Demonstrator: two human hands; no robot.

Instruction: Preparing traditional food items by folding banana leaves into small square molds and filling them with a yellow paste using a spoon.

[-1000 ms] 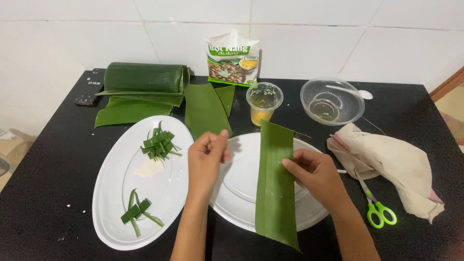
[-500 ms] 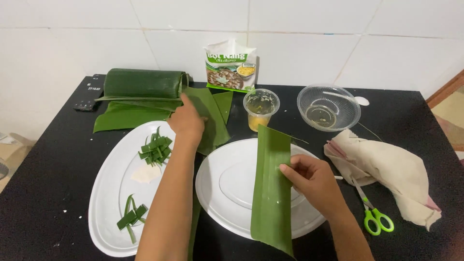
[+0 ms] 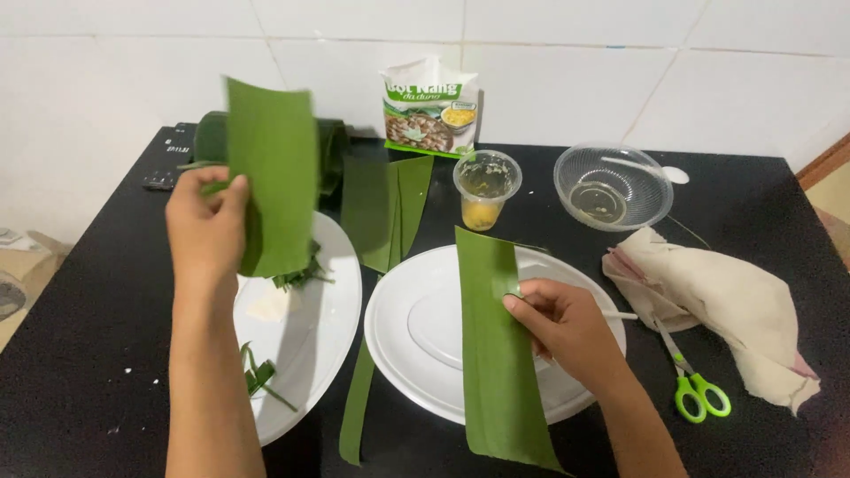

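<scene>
The fingers of the left hand [image 3: 205, 232] are closed on a cut banana leaf piece [image 3: 271, 173], thumb on its near face, holding it upright and lifted above the far end of the oval white plate [image 3: 332, 296] at the left. The fingers of the right hand [image 3: 567, 327] are curled, pinching the right edge of a long leaf strip [image 3: 496, 354] that lies lengthwise across the round white plate [image 3: 412, 341] at the centre, its near end hanging past the plate's rim onto the black tabletop [image 3: 753, 199].

On the oval plate lie small green leaf shreds [image 3: 258, 376] and a pale smear. Between the two plates a narrow leaf strip [image 3: 357, 407] lies on the tabletop, and further away more flat leaf pieces [image 3: 390, 208] rest beside a roll of leaves [image 3: 332, 150]. Far centre stands a printed bag [image 3: 429, 106], with a clear plastic cup [image 3: 486, 188] holding something yellow just in front of it and a clear bowl [image 3: 613, 186] to the right. At the right lie a beige cloth [image 3: 717, 296] and green-handled scissors [image 3: 695, 385].
</scene>
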